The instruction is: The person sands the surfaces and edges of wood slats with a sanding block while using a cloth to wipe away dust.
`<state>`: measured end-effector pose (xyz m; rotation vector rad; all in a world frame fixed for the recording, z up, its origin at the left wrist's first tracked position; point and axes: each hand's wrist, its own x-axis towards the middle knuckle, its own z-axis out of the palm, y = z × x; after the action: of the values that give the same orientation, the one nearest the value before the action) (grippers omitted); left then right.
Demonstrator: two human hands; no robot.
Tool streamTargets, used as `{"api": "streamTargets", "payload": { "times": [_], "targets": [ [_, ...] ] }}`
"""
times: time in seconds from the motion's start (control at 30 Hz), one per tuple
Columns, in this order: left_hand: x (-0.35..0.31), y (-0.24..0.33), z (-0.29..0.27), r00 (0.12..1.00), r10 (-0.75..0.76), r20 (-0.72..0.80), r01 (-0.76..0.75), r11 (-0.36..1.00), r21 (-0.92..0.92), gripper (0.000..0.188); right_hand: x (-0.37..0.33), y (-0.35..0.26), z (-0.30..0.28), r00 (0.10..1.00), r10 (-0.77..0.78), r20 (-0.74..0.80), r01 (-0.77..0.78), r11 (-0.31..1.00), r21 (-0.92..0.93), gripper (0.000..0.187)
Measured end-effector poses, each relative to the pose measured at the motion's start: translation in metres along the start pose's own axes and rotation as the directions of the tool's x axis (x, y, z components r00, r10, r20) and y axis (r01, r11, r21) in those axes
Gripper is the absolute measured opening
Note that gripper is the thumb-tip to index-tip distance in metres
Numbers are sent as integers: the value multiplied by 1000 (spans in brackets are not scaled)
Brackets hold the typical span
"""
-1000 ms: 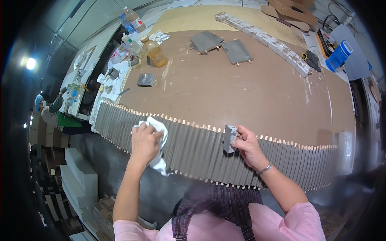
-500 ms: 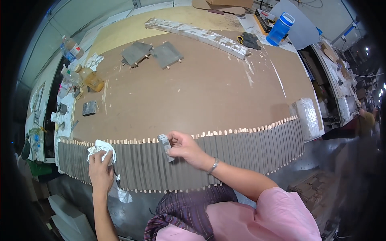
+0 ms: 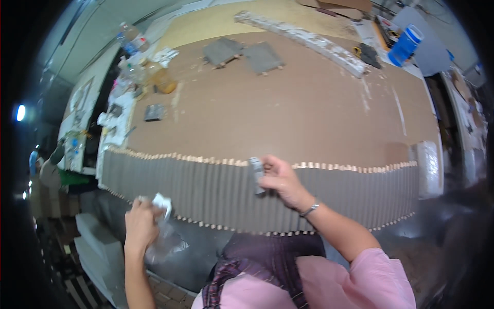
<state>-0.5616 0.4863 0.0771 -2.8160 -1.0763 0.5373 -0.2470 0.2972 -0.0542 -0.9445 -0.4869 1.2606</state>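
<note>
Gripping white cloth in left hand, beside near edge of grey slats; pinching grey block in right hand, over slats.

Up at the back, a long, white-smeared bar runs on a slant, and to its right there's a blue bottle! Across on the left, a container of amber liquid sits near a crumpled white wad. Far right, a plastic-wrapped block; down lower left, pale slabs lean into view.
</note>
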Motion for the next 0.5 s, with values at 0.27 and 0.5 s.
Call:
{"api": "streamTargets", "payload": {
  "times": [0.27, 0.5],
  "targets": [
    [72, 26, 43, 910, 75, -408, -80, 997, 5, 53, 0, -9, -1, 999, 38, -17, -39, 997, -66, 36],
    [-35, -13, 25, 999, 9, -39, -8, 1000, 27, 44, 1, -8, 6, 998, 38, -59, -45, 991, -123, 44]
  ]
}}
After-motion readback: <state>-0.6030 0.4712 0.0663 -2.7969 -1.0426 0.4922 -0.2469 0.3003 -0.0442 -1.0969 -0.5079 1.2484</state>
